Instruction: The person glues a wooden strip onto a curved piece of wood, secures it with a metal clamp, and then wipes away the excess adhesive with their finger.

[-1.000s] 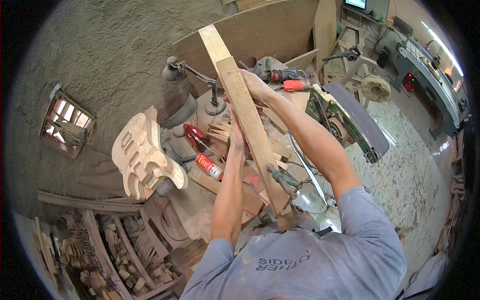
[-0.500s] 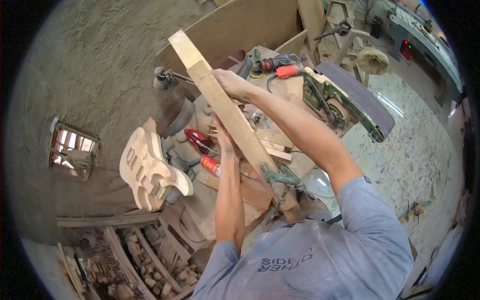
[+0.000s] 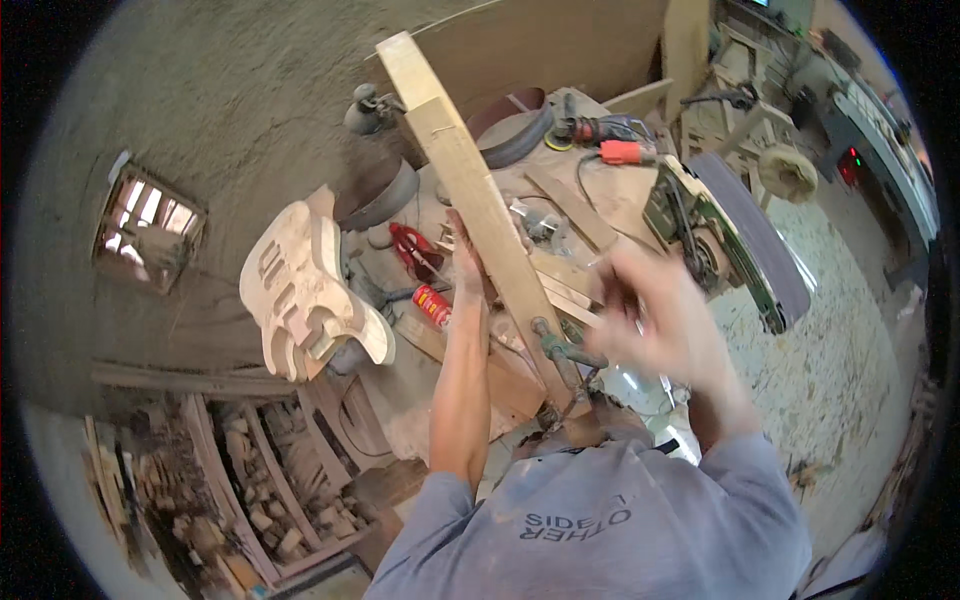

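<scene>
A long pale two-layer wooden board (image 3: 476,200) runs diagonally from the upper middle down toward my body, with a green metal clamp (image 3: 568,352) across its lower end. My left hand (image 3: 466,250) holds the board's left side, partly hidden by it. My right hand (image 3: 645,300) is off the board, to its right, above and near the clamp; it is smeared by motion, so its grip is unclear. Under the board lie wood offcuts (image 3: 560,290), a red tool (image 3: 412,250) and a red can (image 3: 432,305) on the dusty bench (image 3: 390,415).
Two cutout guitar bodies (image 3: 290,280) stand left of the bench. A lamp (image 3: 365,112), curved bands (image 3: 375,195) and power tools (image 3: 590,130) are behind. A green belt sander (image 3: 740,240) is right. Wood scraps (image 3: 300,500) fill the lower left, beside a shelf frame.
My right hand has left the upper part of the board and moved down and right toward the clamp. My left hand stays on the board. The view has shifted slightly.
</scene>
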Available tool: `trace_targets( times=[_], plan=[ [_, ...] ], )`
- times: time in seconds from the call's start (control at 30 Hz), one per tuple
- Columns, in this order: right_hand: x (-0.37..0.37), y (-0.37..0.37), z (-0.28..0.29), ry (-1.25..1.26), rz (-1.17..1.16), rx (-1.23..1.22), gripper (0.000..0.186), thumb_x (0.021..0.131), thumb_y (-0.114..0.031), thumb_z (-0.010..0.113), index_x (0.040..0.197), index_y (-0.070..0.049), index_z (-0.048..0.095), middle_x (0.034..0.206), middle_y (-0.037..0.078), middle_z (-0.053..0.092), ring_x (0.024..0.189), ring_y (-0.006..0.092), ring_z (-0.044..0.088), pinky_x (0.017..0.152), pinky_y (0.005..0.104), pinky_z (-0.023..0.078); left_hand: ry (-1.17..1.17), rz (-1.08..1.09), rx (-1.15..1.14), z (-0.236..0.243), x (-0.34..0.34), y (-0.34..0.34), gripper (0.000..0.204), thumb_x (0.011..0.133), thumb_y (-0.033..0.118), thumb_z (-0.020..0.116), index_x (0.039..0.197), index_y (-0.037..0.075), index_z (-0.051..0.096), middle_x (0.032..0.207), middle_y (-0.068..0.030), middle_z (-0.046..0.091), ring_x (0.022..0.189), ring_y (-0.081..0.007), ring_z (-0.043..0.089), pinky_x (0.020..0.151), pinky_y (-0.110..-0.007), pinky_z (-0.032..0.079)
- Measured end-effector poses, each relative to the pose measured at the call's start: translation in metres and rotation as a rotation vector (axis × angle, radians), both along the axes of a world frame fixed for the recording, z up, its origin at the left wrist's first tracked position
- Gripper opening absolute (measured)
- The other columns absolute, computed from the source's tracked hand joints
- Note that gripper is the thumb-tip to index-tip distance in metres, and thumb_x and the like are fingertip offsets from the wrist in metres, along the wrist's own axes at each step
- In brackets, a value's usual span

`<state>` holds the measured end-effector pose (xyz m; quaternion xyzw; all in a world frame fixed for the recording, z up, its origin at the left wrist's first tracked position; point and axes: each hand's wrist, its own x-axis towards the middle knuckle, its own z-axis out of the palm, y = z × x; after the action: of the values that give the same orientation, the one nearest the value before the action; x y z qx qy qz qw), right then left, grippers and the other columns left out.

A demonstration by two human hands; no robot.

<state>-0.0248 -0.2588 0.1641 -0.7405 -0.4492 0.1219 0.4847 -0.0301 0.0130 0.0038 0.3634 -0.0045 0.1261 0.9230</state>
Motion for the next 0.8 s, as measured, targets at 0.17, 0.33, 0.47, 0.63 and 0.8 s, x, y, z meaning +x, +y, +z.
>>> trace_targets(
  times=[0.17,0.33,0.47,0.63,0.8],
  plan=[
    [-0.083,0.000,-0.047,0.090,-0.184,0.175,0.069,0.066,-0.036,0.094,0.107,-0.002,0.050,0.068,0.002,0.056,0.058,0.0107,0.057,0.054,0.0259,0.048,-0.033,-0.015,-0.049,0.008,0.011,-0.007,0.084,0.089,0.080,0.039,0.116,0.003,0.058,0.088,-0.0098,0.066,0.074,-0.0252,0.066,0.065,-0.039,0.056],
    [-0.091,-0.002,-0.041,0.015,-0.204,0.147,0.043,0.079,-0.016,0.082,0.106,-0.002,0.052,0.077,0.007,0.060,0.065,0.0163,0.061,0.059,0.0289,0.051,-0.066,-0.054,-0.085,0.002,0.016,-0.003,0.077,0.091,0.078,0.036,0.115,0.009,0.060,0.090,-0.0097,0.065,0.074,-0.0256,0.066,0.067,-0.041,0.055],
    [-0.073,-0.006,-0.034,-0.354,-0.052,0.142,0.032,0.082,-0.012,0.078,0.103,-0.003,0.055,0.082,0.010,0.059,0.075,0.0247,0.063,0.066,0.0333,0.052,-0.070,-0.090,-0.066,-0.002,0.018,-0.001,0.079,0.091,0.077,0.038,0.118,0.006,0.058,0.095,-0.0108,0.065,0.075,-0.0252,0.066,0.067,-0.040,0.056],
    [-0.052,-0.009,-0.017,-0.368,0.074,0.068,0.033,0.078,-0.029,0.083,0.093,-0.006,0.064,0.078,0.009,0.055,0.068,0.0281,0.057,0.060,0.0386,0.046,-0.044,-0.069,-0.050,0.003,0.017,-0.011,0.080,0.093,0.075,0.038,0.122,0.003,0.056,0.100,-0.0119,0.064,0.077,-0.0248,0.066,0.066,-0.038,0.057],
    [-0.053,-0.005,-0.018,-0.452,0.117,0.015,0.032,0.079,-0.030,0.081,0.093,-0.006,0.065,0.075,0.008,0.053,0.067,0.0269,0.057,0.058,0.0384,0.045,-0.043,-0.068,-0.079,-0.001,0.015,-0.010,0.078,0.094,0.074,0.038,0.121,0.003,0.057,0.097,-0.0111,0.065,0.076,-0.0251,0.065,0.066,-0.039,0.057]
  ],
)
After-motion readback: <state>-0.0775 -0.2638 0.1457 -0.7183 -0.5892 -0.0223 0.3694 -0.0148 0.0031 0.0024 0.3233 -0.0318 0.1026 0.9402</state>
